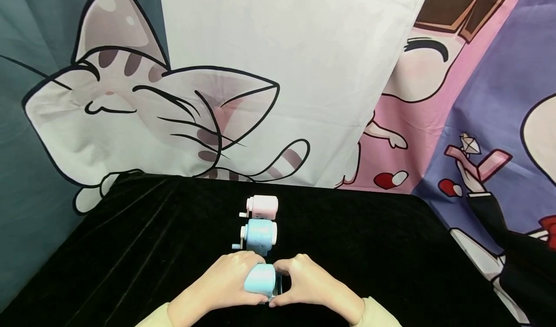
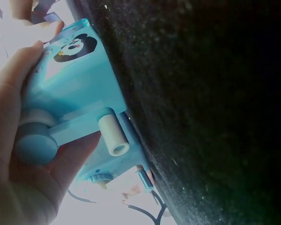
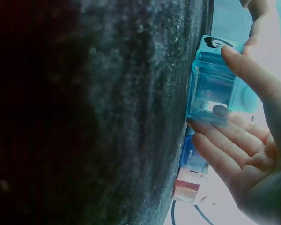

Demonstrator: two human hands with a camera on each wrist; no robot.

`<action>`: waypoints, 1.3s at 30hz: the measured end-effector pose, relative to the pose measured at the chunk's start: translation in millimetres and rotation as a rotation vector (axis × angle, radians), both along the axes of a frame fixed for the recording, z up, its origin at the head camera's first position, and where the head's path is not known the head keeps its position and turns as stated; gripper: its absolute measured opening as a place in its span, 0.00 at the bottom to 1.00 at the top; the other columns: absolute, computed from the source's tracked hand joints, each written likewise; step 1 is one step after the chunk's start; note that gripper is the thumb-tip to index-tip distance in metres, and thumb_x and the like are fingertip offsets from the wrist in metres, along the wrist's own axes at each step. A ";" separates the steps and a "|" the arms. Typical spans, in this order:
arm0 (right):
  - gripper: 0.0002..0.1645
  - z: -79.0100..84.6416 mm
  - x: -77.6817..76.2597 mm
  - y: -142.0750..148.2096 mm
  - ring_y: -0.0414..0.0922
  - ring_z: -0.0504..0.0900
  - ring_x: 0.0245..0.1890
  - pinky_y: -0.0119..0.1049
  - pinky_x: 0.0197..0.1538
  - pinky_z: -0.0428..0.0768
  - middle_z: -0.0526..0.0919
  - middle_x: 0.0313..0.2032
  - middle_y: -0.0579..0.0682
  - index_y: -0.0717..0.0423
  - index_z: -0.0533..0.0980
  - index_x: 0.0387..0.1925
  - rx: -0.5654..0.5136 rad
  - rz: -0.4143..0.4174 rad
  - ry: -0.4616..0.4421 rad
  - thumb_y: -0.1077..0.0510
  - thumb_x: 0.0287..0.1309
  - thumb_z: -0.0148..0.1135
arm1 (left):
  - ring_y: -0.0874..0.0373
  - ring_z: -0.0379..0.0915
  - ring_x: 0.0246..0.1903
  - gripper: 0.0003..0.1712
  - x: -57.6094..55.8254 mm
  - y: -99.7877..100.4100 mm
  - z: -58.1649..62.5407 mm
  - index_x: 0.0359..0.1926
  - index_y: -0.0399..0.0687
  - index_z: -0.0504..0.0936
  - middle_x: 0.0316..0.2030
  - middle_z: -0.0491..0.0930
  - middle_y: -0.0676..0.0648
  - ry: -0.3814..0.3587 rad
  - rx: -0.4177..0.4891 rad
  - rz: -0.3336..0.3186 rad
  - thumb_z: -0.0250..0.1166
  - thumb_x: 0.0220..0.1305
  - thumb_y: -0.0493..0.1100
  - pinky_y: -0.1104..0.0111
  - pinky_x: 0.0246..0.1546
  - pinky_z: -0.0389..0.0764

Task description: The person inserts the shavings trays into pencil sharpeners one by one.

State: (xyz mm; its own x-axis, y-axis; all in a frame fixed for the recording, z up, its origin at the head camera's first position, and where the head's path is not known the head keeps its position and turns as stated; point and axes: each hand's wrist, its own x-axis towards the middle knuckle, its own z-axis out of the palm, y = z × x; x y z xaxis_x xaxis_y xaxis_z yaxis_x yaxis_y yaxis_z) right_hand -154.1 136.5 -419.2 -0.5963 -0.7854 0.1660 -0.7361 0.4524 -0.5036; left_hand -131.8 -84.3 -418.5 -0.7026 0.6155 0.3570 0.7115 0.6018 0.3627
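Observation:
A teal crank pencil sharpener [image 1: 260,279] stands on the black cloth near the front, a penguin print on its side. My left hand [image 1: 232,278] grips its crank end, thumb and fingers on opposite sides. In the left wrist view, the crank knob [image 2: 114,136] juts out beside the palm. At the other end, my right hand [image 1: 310,283] holds the sharpener between thumb and fingers, around the see-through shavings drawer [image 3: 210,89]. Just behind it are a blue pencil sharpener [image 1: 259,235] and, farther back, a pink pencil sharpener [image 1: 265,205], both with cranks to the left.
Black velvety cloth [image 1: 369,240] covers the table. Behind its far edge hangs a printed curtain [image 1: 278,37] with a cartoon cat and figures. The three sharpeners form a row running away from me.

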 end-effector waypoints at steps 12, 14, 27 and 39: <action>0.29 0.0 2.1 0.9 0.26 0.75 0.38 0.22 0.40 0.75 0.83 0.38 0.41 0.51 0.76 0.42 -0.021 0.005 0.015 0.38 0.41 0.68 | 0.68 0.68 0.29 0.29 -0.4 -0.1 1.4 0.40 0.51 0.75 0.33 0.75 0.58 -0.018 -0.011 0.000 0.66 0.45 0.66 0.74 0.29 0.74; 0.31 0.5 3.1 1.4 0.27 0.75 0.39 0.22 0.41 0.75 0.82 0.39 0.41 0.51 0.76 0.44 -0.020 0.001 0.010 0.37 0.41 0.68 | 0.68 0.68 0.29 0.29 -0.2 -0.1 1.7 0.40 0.51 0.75 0.33 0.76 0.57 -0.023 -0.011 0.001 0.66 0.45 0.66 0.74 0.29 0.74; 0.31 0.3 0.1 11.0 0.29 0.76 0.38 0.23 0.41 0.75 0.83 0.39 0.42 0.50 0.77 0.43 0.012 -0.031 -0.017 0.38 0.38 0.70 | 0.68 0.68 0.29 0.29 0.8 1.1 2.2 0.40 0.51 0.75 0.33 0.76 0.57 -0.045 -0.016 0.008 0.67 0.44 0.65 0.73 0.30 0.74; 0.28 2.3 1.1 7.1 0.28 0.76 0.38 0.21 0.39 0.75 0.83 0.38 0.42 0.52 0.77 0.41 0.001 -0.019 -0.045 0.41 0.39 0.71 | 0.68 0.67 0.28 0.29 1.7 2.1 2.2 0.39 0.51 0.75 0.33 0.76 0.57 -0.032 -0.009 0.016 0.67 0.43 0.65 0.74 0.28 0.74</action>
